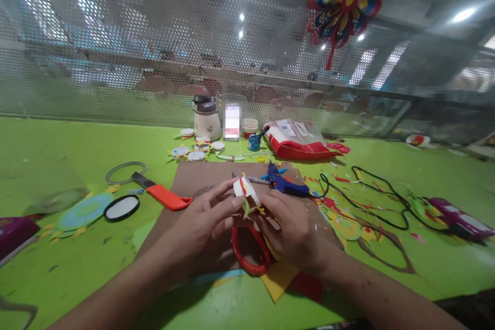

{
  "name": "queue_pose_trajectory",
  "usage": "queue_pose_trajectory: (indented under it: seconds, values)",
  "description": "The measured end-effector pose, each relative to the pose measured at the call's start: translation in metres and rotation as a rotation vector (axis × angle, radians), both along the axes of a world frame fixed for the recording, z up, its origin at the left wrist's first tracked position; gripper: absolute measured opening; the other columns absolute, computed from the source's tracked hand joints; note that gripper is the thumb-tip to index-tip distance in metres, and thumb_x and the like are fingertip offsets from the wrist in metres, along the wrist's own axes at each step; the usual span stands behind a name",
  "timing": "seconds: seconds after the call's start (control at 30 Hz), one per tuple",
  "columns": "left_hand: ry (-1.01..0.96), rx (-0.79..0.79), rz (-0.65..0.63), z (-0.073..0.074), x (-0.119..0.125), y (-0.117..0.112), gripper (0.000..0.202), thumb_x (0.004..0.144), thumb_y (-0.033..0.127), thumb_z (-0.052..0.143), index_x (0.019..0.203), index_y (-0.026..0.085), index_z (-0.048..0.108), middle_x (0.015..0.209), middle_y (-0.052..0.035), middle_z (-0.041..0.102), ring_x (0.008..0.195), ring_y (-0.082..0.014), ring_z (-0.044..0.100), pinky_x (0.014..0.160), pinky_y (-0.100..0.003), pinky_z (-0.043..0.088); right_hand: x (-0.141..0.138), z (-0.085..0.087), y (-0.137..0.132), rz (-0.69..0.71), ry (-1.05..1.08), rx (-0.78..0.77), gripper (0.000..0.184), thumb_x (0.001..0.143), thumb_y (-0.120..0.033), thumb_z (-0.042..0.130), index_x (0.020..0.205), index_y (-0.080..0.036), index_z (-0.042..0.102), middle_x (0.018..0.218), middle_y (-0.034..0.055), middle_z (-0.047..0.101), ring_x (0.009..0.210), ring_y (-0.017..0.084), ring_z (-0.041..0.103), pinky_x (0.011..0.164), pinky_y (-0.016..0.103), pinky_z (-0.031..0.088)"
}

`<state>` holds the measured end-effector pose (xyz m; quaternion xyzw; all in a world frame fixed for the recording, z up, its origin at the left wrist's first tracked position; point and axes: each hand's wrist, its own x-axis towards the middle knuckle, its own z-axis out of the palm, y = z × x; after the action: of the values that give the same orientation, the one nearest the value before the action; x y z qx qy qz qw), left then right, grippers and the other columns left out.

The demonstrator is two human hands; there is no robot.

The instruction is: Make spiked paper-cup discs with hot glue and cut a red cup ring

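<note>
**Small round white piece with red and green trim [250, 192], held up**

Head view: I see the left hand [209, 211] pinching the piece between thumb and fingers; the right hand [294, 221] grips its other side; all above a flat brown cardboard sheet [193, 175]; a glossy red loop-shaped handle [251, 269] shows just below; a dark-blue plastic glue gun [290, 186] lies beyond.

No words, brands or numbers are legible across the green surface [77, 147]. White labels [286, 128] on a bag [303, 150] are too small to read, a lit screen [232, 119] beside the jug [208, 127] is blurred into blocks, and the blue jar [253, 143] shows only unreadable markings.
</note>
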<state>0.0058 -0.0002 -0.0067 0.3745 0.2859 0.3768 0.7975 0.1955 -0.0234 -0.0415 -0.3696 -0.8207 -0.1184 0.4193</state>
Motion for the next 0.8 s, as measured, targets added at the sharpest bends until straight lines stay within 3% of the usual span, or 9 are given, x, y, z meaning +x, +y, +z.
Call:
queue_pose_trajectory:
  seconds: [0.13,0.27,0.33,0.4,0.57,0.8]
  values:
    - [0.056,0.047,0.063,0.004,-0.003,0.002,0.035,0.075,0.021,0.082,0.109,0.025,0.072,0.099,-0.0075,0.077,0.08,-0.0206,0.074,0.08,-0.032,0.058,0.005,0.019,-0.006,0.09,0.068,-0.14,0.028,0.084,-0.01,0.06,0.112,-0.013,0.064,0.097,0.0113,0.069,0.085,0.022,0.067,0.072,0.032,0.057]
    - [0.115,0.079,-0.046,0.008,-0.004,0.001,0.046,0.076,0.025,0.081,0.121,0.028,0.07,0.113,-0.0111,0.075,0.092,-0.0275,0.074,0.08,-0.037,0.058,0.012,0.032,-0.009,0.146,0.342,-0.255,0.014,0.088,-0.013,0.057,0.096,-0.021,0.065,0.085,0.004,0.065,0.075,0.018,0.061,0.067,0.032,0.052]
    - [0.128,0.104,-0.084,0.006,-0.003,0.001,0.05,0.075,0.026,0.082,0.124,0.028,0.069,0.117,-0.0122,0.073,0.094,-0.0296,0.073,0.079,-0.039,0.059,0.014,0.036,-0.012,0.145,0.396,-0.32,0.007,0.092,-0.019,0.059,0.089,-0.022,0.064,0.08,0.0016,0.064,0.072,0.017,0.059,0.066,0.032,0.048]
    - [0.146,0.119,-0.088,0.0,-0.002,0.002,0.055,0.073,0.025,0.083,0.126,0.028,0.068,0.119,-0.0127,0.073,0.092,-0.0302,0.073,0.076,-0.04,0.06,0.013,0.04,-0.014,0.154,0.419,-0.418,0.011,0.094,-0.024,0.06,0.084,-0.021,0.064,0.077,-0.0003,0.063,0.069,0.015,0.057,0.064,0.029,0.046]
    - [0.23,0.206,-0.057,-0.011,-0.001,0.005,0.062,0.07,0.024,0.085,0.129,0.027,0.067,0.121,-0.0132,0.072,0.103,-0.0327,0.069,0.08,-0.039,0.059,0.005,0.042,-0.016,0.141,0.476,-0.586,0.014,0.087,-0.021,0.069,0.076,-0.019,0.06,0.071,-0.0043,0.056,0.062,0.009,0.05,0.056,0.022,0.04]
    - [0.213,0.018,-0.075,0.001,0.002,0.002,0.066,0.069,0.023,0.086,0.132,0.03,0.064,0.128,-0.0143,0.068,0.101,-0.0361,0.069,0.076,-0.048,0.06,0.004,0.042,-0.014,0.148,0.457,-0.674,0.012,0.081,-0.015,0.071,0.079,-0.018,0.059,0.074,-0.0045,0.055,0.063,0.01,0.051,0.058,0.022,0.042]
